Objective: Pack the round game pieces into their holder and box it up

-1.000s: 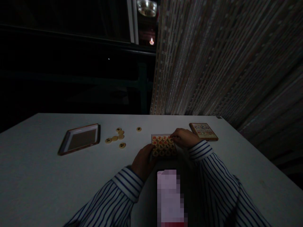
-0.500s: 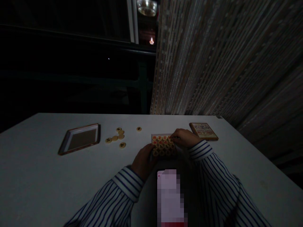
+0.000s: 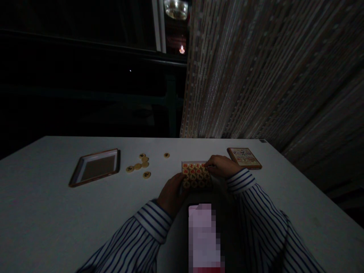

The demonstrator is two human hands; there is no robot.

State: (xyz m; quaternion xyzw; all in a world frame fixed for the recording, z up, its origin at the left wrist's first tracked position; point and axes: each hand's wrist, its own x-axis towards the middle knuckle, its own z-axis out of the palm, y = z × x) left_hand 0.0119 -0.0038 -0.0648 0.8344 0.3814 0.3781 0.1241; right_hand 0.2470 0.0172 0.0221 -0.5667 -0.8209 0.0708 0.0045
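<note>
A small box (image 3: pixel 182 163) of round Chinese chess pieces (image 3: pixel 193 176) lies before me, its pieces set in rows. Red characters mark the upper rows, and darker ones the lower rows. My left hand (image 3: pixel 172 191) grips the box's left side, fingertips over its edge. At the upper right corner, my right hand (image 3: pixel 223 166) has closed fingers on the edge, partly covering the end pieces. Dim light hides whether those fingers also pinch a piece. Left of the box, several loose pieces (image 3: pixel 138 166) lie grouped, some face down, with a single piece (image 3: pixel 166 155) apart from them.
An open shallow tray or lid (image 3: pixel 117 167) lies at the left of the white table (image 3: pixel 108 220). A flat printed box (image 3: pixel 245 157) sits at the right. Close to me is a lit phone (image 3: pixel 202 235), its screen blurred. A bead curtain (image 3: pixel 227 68) hangs behind the table.
The view has shifted very slightly. Both hands, the box and the loose pieces stay as they were.
</note>
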